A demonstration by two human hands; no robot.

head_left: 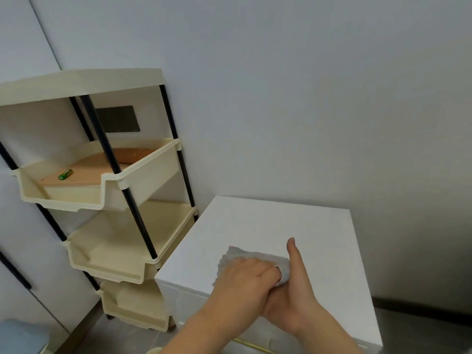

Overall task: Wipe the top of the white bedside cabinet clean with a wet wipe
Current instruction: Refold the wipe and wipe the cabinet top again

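- While L hand curls its fingers on it, wet wipe lies crumpled, pale grey, lower ctr of frame, on white cabinet top.
- R hand: thumb straight, fingers hidden under L, grip can't tell.
- Bare top toward upper & right edges; cream shelf rack just beside left edge.

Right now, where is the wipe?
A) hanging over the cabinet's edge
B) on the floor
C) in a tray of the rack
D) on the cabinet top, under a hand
D: the wipe lies on the cabinet top, the left hand holds it there, and the right hand touches it.
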